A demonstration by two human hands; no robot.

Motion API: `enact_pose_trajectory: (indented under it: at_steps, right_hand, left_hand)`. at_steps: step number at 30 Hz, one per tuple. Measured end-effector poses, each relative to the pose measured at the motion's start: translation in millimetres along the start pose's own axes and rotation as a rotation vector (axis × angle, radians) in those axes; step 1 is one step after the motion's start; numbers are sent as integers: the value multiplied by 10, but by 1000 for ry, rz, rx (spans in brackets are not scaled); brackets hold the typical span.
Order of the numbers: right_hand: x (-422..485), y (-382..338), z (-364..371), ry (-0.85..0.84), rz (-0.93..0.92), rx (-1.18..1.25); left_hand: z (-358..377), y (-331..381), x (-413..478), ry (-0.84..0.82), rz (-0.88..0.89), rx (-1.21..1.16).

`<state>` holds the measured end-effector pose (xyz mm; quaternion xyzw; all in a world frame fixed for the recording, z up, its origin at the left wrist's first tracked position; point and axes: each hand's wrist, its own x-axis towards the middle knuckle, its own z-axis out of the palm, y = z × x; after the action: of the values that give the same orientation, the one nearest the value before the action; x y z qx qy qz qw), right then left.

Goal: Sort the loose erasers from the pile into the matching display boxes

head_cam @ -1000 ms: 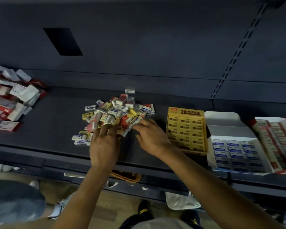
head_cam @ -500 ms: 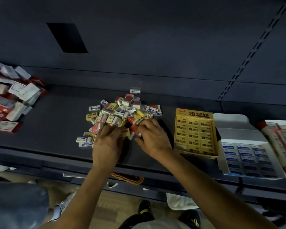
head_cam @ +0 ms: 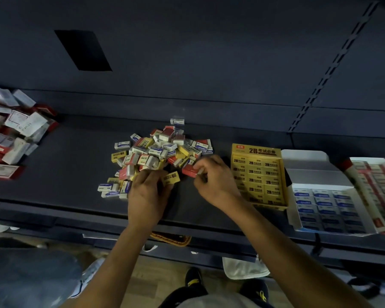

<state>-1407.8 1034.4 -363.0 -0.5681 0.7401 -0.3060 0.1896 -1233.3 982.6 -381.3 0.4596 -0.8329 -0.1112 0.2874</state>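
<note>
We note the left hand [head_cam: 147, 192] pinching a small yellow 2B eraser [head_cam: 173, 177] beside the loose pile [head_cam: 160, 150], presumably for the yellow display box [head_cam: 258, 174]; the right hand [head_cam: 216, 183] pinches a red-sleeved eraser [head_cam: 189, 170].

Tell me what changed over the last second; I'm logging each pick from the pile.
The left hand, flat on the pile before, now holds a yellow eraser by the thumb. The right hand has curled to pinch a red eraser at the pile's edge. The pile and display boxes stayed put.
</note>
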Motion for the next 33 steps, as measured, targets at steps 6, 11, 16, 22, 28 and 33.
enact_pose_trajectory:
  at_steps: [6,11,16,22,28,33]
  right_hand:
    - [-106,118,-323,62,157,348]
    - [-183,262,-482,82,241,459]
    - [-273,430,-627,98,304,498]
    - [-348,605,-768,114,336,572]
    - [-371,701,-845,190,335,552]
    - [-429,795,-1005,203,294,520]
  left_hand:
    - [33,233,50,-30,18,-68]
    - [100,489,101,-71,68,-103]
    - [187,715,140,-82,141,-105]
    - [329,934,152,-129,144,-186]
    - [457,1172,151,-177,141,-246]
    - [557,1356,123,-226,165,-273]
